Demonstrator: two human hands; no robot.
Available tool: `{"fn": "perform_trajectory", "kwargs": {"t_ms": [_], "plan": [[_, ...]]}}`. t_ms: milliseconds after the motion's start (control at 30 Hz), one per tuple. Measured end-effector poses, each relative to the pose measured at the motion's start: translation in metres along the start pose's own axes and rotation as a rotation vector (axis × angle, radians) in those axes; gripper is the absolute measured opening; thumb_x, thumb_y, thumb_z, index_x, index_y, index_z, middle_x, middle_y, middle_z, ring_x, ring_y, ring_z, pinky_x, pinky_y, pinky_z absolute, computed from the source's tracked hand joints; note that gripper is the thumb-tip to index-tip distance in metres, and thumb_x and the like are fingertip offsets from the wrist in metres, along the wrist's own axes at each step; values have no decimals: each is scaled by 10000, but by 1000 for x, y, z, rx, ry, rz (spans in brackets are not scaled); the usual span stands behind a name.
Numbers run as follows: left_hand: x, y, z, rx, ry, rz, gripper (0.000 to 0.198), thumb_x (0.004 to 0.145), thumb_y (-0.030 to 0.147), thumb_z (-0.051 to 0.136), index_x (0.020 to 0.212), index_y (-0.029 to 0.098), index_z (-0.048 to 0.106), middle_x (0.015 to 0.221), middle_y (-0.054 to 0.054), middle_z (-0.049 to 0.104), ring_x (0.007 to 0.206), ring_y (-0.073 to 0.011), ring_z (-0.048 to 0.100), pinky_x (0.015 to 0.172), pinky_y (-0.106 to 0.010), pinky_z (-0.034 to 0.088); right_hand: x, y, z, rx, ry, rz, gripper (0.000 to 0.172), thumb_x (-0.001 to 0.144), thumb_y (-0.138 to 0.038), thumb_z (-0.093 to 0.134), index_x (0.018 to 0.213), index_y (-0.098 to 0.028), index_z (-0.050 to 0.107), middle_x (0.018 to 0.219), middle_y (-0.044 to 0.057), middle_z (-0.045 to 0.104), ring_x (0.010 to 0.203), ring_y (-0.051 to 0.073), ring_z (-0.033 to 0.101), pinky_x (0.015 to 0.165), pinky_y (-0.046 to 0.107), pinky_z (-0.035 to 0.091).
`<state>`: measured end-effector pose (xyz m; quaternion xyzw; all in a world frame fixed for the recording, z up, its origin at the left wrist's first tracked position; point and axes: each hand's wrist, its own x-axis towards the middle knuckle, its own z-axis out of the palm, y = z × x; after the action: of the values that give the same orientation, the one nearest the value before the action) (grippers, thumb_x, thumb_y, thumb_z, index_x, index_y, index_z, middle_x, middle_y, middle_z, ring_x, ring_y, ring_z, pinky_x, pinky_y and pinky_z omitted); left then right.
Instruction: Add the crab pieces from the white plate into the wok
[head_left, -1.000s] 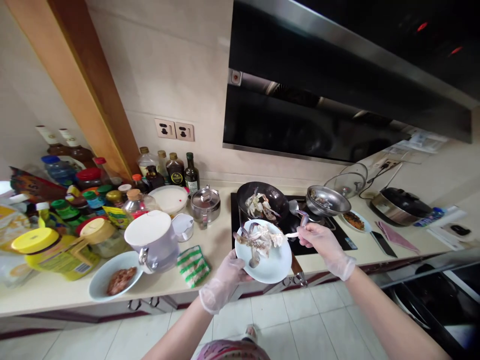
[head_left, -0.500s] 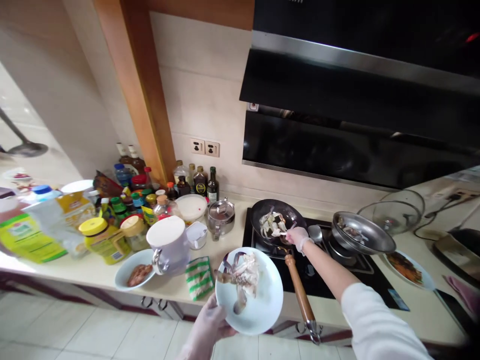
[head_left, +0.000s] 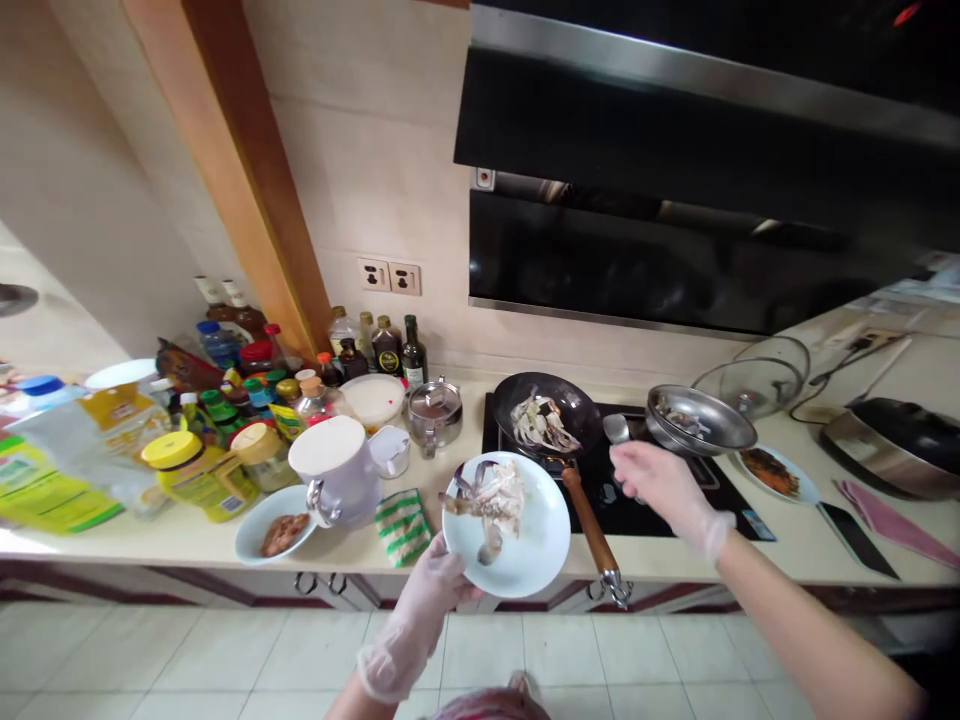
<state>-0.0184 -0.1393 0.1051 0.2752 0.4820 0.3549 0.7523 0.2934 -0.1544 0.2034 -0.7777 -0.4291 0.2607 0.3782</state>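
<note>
My left hand (head_left: 442, 585), in a clear plastic glove, grips the rim of a pale blue-white plate (head_left: 536, 555), holding it in front of the counter edge. Pieces of raw cut crab (head_left: 502, 500) lie on its left half. My gloved right hand (head_left: 664, 490) hovers over the front of the stove, fingers loosely bent and nothing visible in them. Behind its fingertips is the head of a metal spatula (head_left: 616, 428); its handle is hidden. Left of that, a dark frying pan (head_left: 581, 405) with a wooden handle (head_left: 592, 525) holds more crab pieces (head_left: 541, 420).
A steel pan (head_left: 720, 430) with food sits on the right burner, a glass lid (head_left: 750, 380) behind it. Farther right are a plate of cooked food (head_left: 806, 490), a phone (head_left: 859, 540) and a cooker (head_left: 892, 450). Leftward stand a bowl of meat (head_left: 255, 545), a white pitcher (head_left: 341, 480) and several bottles.
My right hand has left the frying pan, where it was holding a crab piece, and moved back toward me. That piece now lies in the pan. My left hand still holds the plate.
</note>
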Motion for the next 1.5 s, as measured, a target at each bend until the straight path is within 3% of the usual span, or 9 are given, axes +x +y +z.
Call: {"fn": "perform_trajectory", "kwargs": {"t_ms": [133,233,333,467,633,867,1100,1300,1500], "plan": [[-1,10,21,57,-142,35,488,574,291,782,1006,167,592,807,-52,734,652,-180,671,589,-282,529,-72,33,1,-184,27,-258,256,830,-421,581,966,-254,719,942,44,756,848,234,705,783,355,540],[-3,13,35,100,-198,13,477,568,299,777,995,168,609,828,-51,735,661,-178,662,588,-282,525,-98,50,2,-303,92,-245,280,840,-433,526,974,-268,708,1010,59,758,909,272,704,840,413,521],[-5,10,44,142,-256,-19,488,575,280,760,1029,165,621,856,-51,735,675,-179,658,584,-279,524,-106,53,-2,-358,118,-235,282,861,-409,483,983,-269,695,1031,60,750,924,266,697,831,405,514],[-4,2,48,194,-332,-47,525,601,263,734,1102,157,616,878,-68,740,666,-178,652,581,-280,523,-102,43,-8,-413,60,-265,268,884,-360,467,999,-258,687,1023,56,733,896,234,689,785,356,506],[-4,-3,49,236,-356,-69,516,580,306,766,1058,163,635,811,-60,730,629,-184,638,569,-289,518,-79,20,-6,-552,0,-359,250,917,-290,467,971,-250,708,1009,39,702,874,187,666,753,289,475],[-8,-5,52,266,-430,-45,479,584,381,806,996,185,663,773,-54,710,641,-192,637,549,-269,501,-43,-24,32,-753,-301,-529,149,828,-249,617,774,-265,756,858,13,729,781,185,663,654,257,441],[-9,-7,54,289,-472,-18,487,578,387,795,992,160,673,751,-50,703,594,-177,637,521,-263,513,-34,-25,61,-768,-329,-550,155,730,-130,654,615,-222,704,715,45,715,720,226,672,638,289,445],[-19,3,61,307,-434,-59,390,581,314,752,928,147,691,770,-67,735,630,-183,656,517,-243,516,-30,-21,43,-671,-289,-464,127,689,-257,681,565,-242,654,707,37,705,676,217,648,611,290,425],[-16,4,50,264,-408,-71,395,605,301,778,960,154,687,774,-66,740,651,-185,670,577,-267,538,-30,-5,9,-446,-190,-313,54,662,-219,585,611,-230,600,645,-17,646,637,165,603,630,259,426]]}}
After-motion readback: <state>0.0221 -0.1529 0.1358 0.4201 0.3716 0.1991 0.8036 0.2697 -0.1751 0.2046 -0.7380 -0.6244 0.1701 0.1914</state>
